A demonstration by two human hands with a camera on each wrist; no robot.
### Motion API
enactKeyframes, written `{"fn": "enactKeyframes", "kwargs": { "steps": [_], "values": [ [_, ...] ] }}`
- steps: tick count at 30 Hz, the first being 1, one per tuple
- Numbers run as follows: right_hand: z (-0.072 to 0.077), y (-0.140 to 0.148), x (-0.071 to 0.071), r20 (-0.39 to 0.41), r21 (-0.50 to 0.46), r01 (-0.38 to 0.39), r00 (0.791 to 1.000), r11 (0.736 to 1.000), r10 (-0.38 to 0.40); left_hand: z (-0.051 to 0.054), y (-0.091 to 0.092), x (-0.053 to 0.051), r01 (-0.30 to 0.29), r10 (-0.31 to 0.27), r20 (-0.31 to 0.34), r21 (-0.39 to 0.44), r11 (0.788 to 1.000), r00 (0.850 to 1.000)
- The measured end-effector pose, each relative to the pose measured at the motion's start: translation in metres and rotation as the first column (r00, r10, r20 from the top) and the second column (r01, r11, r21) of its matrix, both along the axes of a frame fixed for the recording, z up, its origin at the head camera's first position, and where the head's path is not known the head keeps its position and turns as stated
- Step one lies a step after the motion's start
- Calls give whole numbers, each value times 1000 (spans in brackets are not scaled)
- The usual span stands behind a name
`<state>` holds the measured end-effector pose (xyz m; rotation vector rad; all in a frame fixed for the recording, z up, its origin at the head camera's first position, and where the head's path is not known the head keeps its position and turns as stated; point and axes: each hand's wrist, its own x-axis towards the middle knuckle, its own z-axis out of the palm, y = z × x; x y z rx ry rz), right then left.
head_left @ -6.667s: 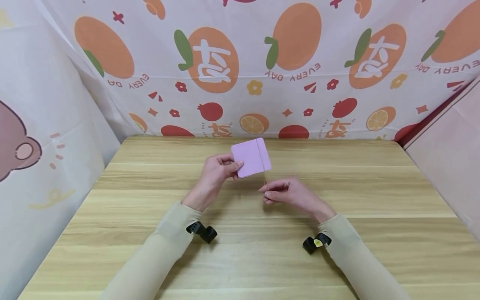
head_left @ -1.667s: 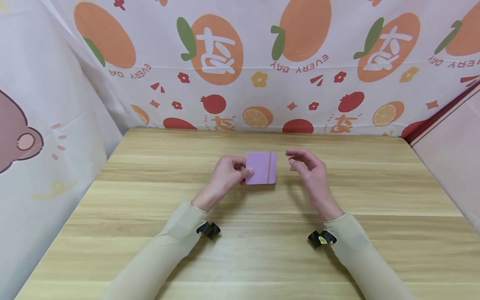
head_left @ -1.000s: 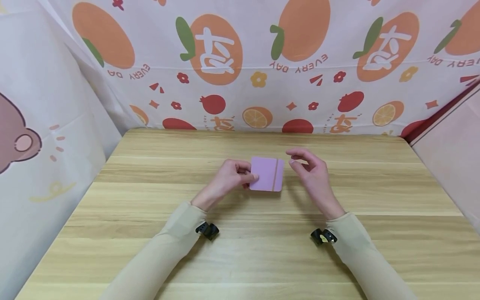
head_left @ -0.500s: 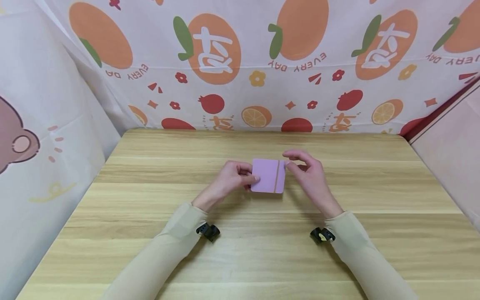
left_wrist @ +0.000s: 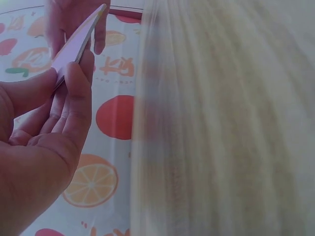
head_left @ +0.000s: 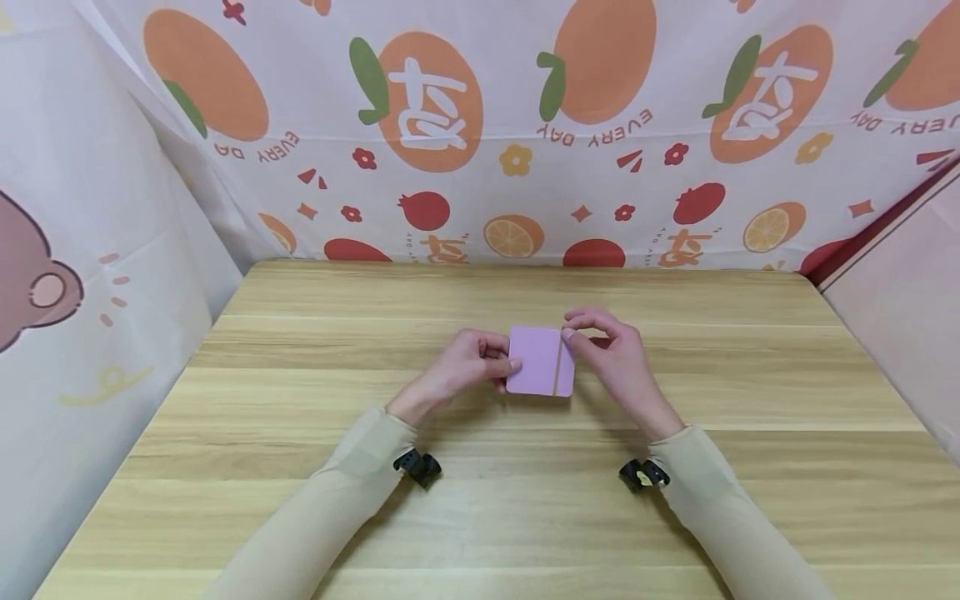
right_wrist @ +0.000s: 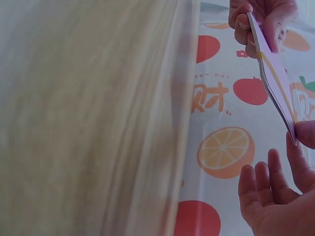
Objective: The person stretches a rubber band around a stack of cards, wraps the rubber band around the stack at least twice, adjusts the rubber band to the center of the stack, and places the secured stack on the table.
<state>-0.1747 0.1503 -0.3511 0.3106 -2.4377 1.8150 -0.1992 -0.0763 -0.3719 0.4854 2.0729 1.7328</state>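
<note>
A small purple notebook (head_left: 534, 362) is held up above the table between both hands. A thin tan elastic band (head_left: 557, 371) runs down its cover near the right edge. My left hand (head_left: 468, 364) pinches the notebook's left edge, thumb on the cover and fingers behind. At the upper right corner, by the end of the band, my right hand (head_left: 613, 350) has its thumb and index finger on the notebook. The right wrist view shows the notebook (right_wrist: 275, 73) edge-on, with the right hand's other fingers (right_wrist: 263, 184) spread away from it.
The wooden table (head_left: 480, 517) lies beneath both hands. A fruit-print cloth (head_left: 592, 192) hangs behind its back edge, and a white cloth (head_left: 112, 208) with a bear print hangs at the left. Each sleeve carries a black wrist camera (head_left: 417, 468).
Earlier the right hand pulled the elastic out below the notebook; now the band lies flat across the cover. The left hand has moved the notebook slightly right, and the right hand has closed onto its corner.
</note>
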Motion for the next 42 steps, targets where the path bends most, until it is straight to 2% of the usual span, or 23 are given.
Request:
{"fn": "enactKeyframes", "kwargs": {
  "steps": [8, 17, 20, 24, 33, 37, 42],
  "values": [
    [-23, 5, -16, 51, -71, 15, 999, 997, -12, 1, 0, 1, -14, 14, 15, -2, 1000, 1000],
    [-24, 5, -15, 122, -95, 1, 993, 995, 10, 1, -2, 1, 23, -24, -20, -7, 1000, 1000],
    [-25, 5, -14, 109, -95, -12, 994, 995, 22, 3, -1, 2, 51, -53, -62, -36, 998, 997],
    [-26, 3, -14, 81, -91, -20, 996, 996, 28, 1, 2, 3, 62, -66, -85, -55, 997, 994],
    [-27, 2, -13, 110, -120, -22, 993, 992, 36, -2, 3, 3, 22, -23, -33, -27, 999, 999],
    [-26, 3, -13, 122, -152, -29, 991, 988, 48, -1, 4, 2, -6, 6, -12, -20, 1000, 1000],
    [-25, 3, -12, 142, -147, -22, 989, 989, 43, 2, 3, 2, -39, 40, 22, -6, 999, 999]
  ]
}}
